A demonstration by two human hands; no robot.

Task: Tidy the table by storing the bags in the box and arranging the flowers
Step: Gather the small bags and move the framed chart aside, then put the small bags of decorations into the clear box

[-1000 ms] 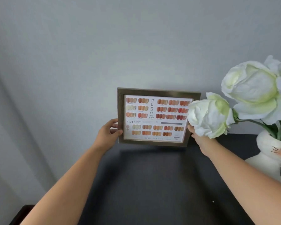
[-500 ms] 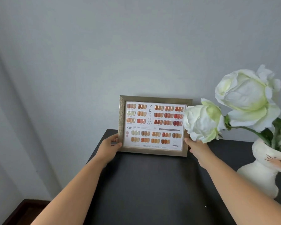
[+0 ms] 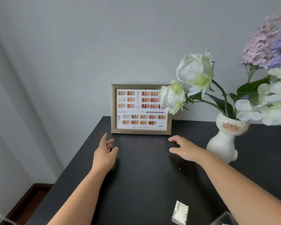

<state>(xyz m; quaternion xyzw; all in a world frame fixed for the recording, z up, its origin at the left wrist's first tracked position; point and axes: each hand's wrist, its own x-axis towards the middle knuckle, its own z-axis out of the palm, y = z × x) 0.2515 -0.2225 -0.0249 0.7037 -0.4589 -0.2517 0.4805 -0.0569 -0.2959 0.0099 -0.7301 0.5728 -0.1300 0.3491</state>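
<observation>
Head view: our left hand [image 3: 104, 153] and right hand [image 3: 183, 148], fingers apart and empty, flank the upright frame [image 3: 140, 109] at 12 o'clock; we judge the flowers [image 3: 195, 70] arranged in the vase [image 3: 224, 140], one bag [image 3: 180, 211] at 5 o'clock unstored.

Both bare forearms are reaching in from the bottom of the frame toward its centre, the left one rising from the lower left and the right one from the lower right edge. The left hand [image 3: 105, 154] is hovering just left of centre, its fingers spread loosely and pointing up-frame, its thumb angling out to the right, and it is gripping nothing. The right hand [image 3: 183, 147] is hanging right of centre, palm down, its relaxed fingers and thumb pointing toward the left of the frame, likewise holding nothing, and the two hands are staying well apart.
</observation>
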